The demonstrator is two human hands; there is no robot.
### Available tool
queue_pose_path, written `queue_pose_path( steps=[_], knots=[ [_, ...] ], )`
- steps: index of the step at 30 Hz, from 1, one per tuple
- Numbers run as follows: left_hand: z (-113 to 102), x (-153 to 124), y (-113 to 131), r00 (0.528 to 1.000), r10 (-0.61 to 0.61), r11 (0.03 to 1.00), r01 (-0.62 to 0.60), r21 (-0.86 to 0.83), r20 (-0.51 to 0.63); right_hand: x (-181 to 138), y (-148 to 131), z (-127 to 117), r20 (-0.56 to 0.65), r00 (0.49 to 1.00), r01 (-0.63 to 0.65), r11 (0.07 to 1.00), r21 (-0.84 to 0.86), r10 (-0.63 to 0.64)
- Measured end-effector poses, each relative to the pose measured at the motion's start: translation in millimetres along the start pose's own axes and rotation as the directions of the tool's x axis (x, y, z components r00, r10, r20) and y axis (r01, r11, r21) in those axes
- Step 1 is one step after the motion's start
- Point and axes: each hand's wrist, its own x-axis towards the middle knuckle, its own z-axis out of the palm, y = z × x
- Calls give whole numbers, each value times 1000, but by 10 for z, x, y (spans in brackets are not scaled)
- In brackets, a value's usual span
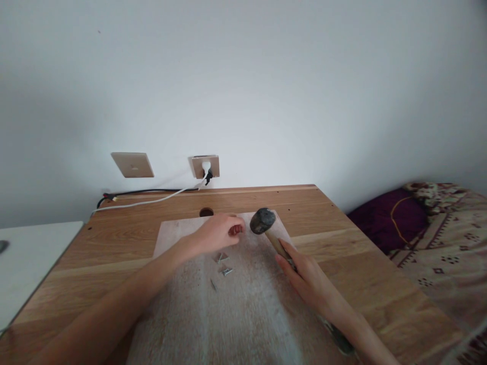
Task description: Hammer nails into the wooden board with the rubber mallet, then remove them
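My right hand is closed round the wooden handle of a hammer, whose dark head hovers just right of my left hand's fingertips. My left hand is pinched shut over the pale board, on something too small to make out. A few small metal nails lie loose on the board just below my left hand.
The board lies on a wooden desk with a cable hole. Cables run from a wall socket along the desk's back edge. A white surface stands at the left and a patterned bed cover at the right.
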Motion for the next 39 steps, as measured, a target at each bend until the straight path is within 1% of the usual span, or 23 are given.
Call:
queue_pose_path(
  steps=[2,5,9,13,17,22,26,29,34,39],
  knots=[
    [82,63,-58,998,-17,997,12,-80,-57,9,-27,-18,33,999,-26,1000,15,26],
    [158,93,-140,994,-41,995,31,-92,-105,21,-50,-38,60,997,-40,999,35,38],
    [187,78,-195,993,-44,997,37,-70,-107,23,-39,-37,53,998,-46,999,27,45],
    [207,77,-211,993,-36,997,29,-64,-109,22,-57,-60,72,997,-32,999,25,30],
    [254,84,-233,990,-21,996,9,-89,-138,23,-134,-105,89,996,-21,999,36,18],
    [310,81,-231,980,-62,990,35,-140,-191,30,-207,-94,76,997,3,998,58,-8],
    [307,73,-185,970,-147,974,108,-199,-193,60,-243,-38,96,995,28,998,57,-33],
    [292,68,-161,964,-187,961,139,-240,-191,83,-272,0,116,992,41,997,66,-48],
    [289,65,-179,960,-196,957,143,-251,-198,85,-296,15,164,986,36,998,46,-43],
    [323,71,-193,963,-185,954,128,-270,-196,77,-311,-8,180,983,29,999,44,-36]
  ],
)
